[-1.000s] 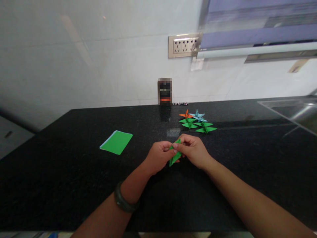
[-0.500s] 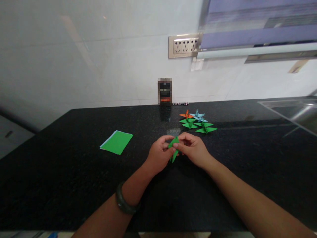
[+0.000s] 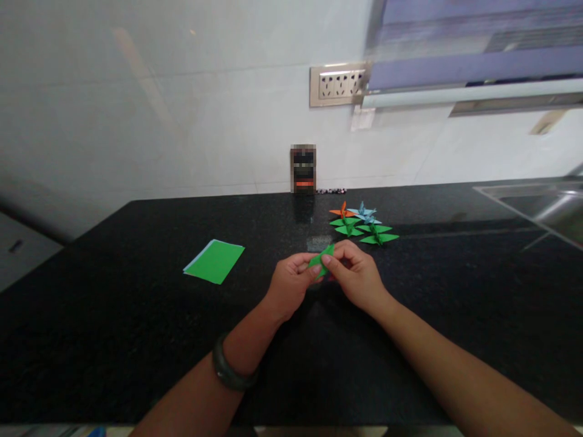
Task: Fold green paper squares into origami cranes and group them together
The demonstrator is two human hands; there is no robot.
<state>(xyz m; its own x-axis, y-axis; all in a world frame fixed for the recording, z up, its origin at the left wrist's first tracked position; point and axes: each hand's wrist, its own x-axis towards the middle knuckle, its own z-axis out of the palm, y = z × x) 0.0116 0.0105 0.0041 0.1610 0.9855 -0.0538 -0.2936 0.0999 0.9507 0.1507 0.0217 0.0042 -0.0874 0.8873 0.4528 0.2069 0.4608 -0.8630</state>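
Between my two hands is a small piece of folded green paper [image 3: 325, 257], held above the dark countertop [image 3: 291, 364]. My left hand [image 3: 290, 284] pinches its left side, thumb on top. On the other side my right hand [image 3: 359, 273] grips the paper with its thumb pressed on the face and fingers curled behind. The lower parts of the paper and several fingertips are hidden. Beyond my right hand stand several folded paper cranes: green ones [image 3: 379, 235], an orange one [image 3: 343, 211] and light blue ones [image 3: 363, 212].
A stack of square paper [image 3: 215, 262], green on top, lies to the left. Against the wall stands a blurred dark object [image 3: 303, 170] with a beaded strand [image 3: 332, 191] beside it. A metal sink [image 3: 546, 206] is at the right, and a socket panel [image 3: 339, 85] is on the wall.
The folded green paper has turned from nearly upright to a flatter slant, its top tip now leaning right. Both hands keep hold and have shifted slightly. The cranes and paper stack stay put.
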